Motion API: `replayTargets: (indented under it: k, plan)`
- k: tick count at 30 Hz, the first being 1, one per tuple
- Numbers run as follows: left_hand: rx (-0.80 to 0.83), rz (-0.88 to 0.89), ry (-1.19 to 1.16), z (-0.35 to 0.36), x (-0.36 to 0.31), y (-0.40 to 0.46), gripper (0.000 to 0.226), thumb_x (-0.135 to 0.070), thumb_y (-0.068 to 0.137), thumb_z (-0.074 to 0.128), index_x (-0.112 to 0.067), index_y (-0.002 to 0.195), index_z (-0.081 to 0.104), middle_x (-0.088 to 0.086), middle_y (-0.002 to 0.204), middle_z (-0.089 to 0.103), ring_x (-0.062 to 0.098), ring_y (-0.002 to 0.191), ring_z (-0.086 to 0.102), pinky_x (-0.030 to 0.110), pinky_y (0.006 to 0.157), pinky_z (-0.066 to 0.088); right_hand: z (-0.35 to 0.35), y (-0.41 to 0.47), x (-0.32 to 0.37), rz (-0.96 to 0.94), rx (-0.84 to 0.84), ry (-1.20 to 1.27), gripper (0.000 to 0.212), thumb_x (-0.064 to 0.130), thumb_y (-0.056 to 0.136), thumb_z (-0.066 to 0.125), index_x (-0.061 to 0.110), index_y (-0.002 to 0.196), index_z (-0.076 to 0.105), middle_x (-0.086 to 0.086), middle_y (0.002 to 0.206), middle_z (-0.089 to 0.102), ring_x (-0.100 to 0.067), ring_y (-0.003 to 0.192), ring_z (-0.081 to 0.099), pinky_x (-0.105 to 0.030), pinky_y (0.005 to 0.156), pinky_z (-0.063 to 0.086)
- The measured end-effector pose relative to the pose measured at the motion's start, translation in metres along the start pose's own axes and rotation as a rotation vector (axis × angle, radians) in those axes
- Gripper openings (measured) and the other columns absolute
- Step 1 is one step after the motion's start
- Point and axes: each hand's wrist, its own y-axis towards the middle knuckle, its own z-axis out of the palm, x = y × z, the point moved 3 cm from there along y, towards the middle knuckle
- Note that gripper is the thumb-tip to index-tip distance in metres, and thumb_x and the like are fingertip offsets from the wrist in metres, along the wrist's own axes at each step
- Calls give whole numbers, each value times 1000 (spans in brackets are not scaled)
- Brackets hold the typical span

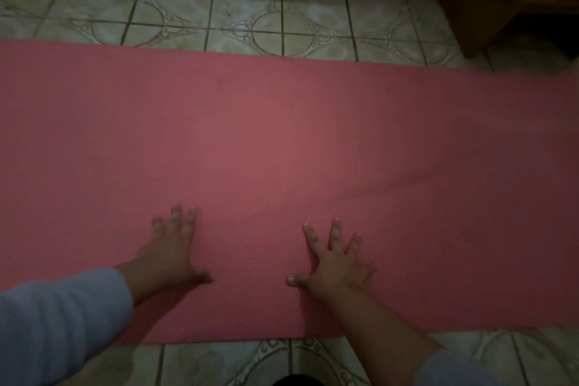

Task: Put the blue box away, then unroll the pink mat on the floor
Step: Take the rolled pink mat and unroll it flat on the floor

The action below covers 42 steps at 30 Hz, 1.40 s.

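**Pink mat flat on the tiles, both palms pressing it down**

Pink foam fills most of our view: the mat (282,141) lies unrolled across the tiled floor (244,22), running off the picture at the left and right, so we cannot see either end or whether a curl remains there. Our left hand (174,252) rests palm-down near the mat's close edge with the fingers close together and the thumb out to the side. Our right hand (333,260) lies just beside it, a gap of bare mat between them, fingers fanned wide. Neither hand pinches or holds anything; both simply press flat on the surface. A light sleeve (59,323) covers the left forearm.

We judge the unrolling step to be at its tail end: smoothing the sheet so it sits flush. A faint ripple shows on the right part of the mat, so the next move probably calls for sliding the palms outward, toward that side, with even downward pressure.

We see no blue box anywhere in view, so we cannot tell where it is. A piece of wooden furniture (501,0) stands at the far right, beyond the mat.

No brand, label or writing is readable on anything; the light is dim.
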Motion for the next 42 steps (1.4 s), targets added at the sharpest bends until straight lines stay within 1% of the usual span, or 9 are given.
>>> replayTargets:
  k: [5,7,9,14,25,29,31,34,42]
  plan:
    - [-123,-29,-15,11,18,-5,137,-84,52,58,-27,143,-26,5,153,-34,38,145,-14,59,114,17,-4,1,-2,10,-115,96,106,85,60,52,58,141,-11,3,156,-30,-38,145,-17,-68,110,6]
    - [-155,-39,-40,22,17,-10,134,-85,52,55,-29,144,-25,2,149,-39,36,145,-17,59,115,13,-8,4,-5,38,-175,90,106,85,60,52,56,142,-10,-2,158,-28,-40,145,-15,-68,111,8]
    - [-182,-28,-94,30,16,-11,132,-86,52,55,-33,144,-24,0,146,-41,34,145,-19,59,115,9,-11,9,-9,55,-164,92,108,85,59,54,58,141,-10,-1,157,-30,-41,144,-19,-70,110,6]
    - [-161,-41,-97,28,15,-5,131,-85,52,56,-34,144,-22,2,151,-38,36,144,-20,62,114,9,-12,17,-9,53,-128,99,110,84,56,57,61,140,-10,3,156,-31,-43,143,-22,-73,108,6]
    - [-162,-44,-81,-1,6,18,131,-86,49,57,-39,145,-19,2,155,-30,37,145,-15,62,113,12,-41,40,-6,49,-151,76,110,85,55,57,61,140,-10,3,159,-25,-43,144,-16,-71,108,11]
    - [-182,-47,-86,-1,12,16,129,-89,47,54,-45,140,-24,-2,155,-31,35,146,-14,63,113,14,-40,36,-12,35,-172,88,114,86,55,56,55,143,-11,2,157,-29,-38,145,-18,-67,111,10]
    - [-186,-77,-91,2,22,13,127,-91,44,51,-49,132,-30,-4,154,-33,36,146,-15,64,111,16,-33,31,-25,105,-211,156,117,86,54,57,52,145,-10,-1,158,-27,-36,146,-16,-64,113,10]
    - [-180,-95,-102,4,28,11,127,-93,42,48,-50,135,-27,-5,152,-36,37,145,-16,64,112,15,-25,27,-44,186,-234,226,117,86,52,57,55,144,-10,-1,157,-30,-35,146,-17,-66,112,9]
    - [-149,-81,-123,0,22,19,125,-90,46,53,-50,132,-29,-8,147,-41,41,143,-18,67,111,14,-30,34,-48,184,-230,220,117,86,51,58,56,143,-8,1,158,-28,-33,146,-18,-68,110,11]
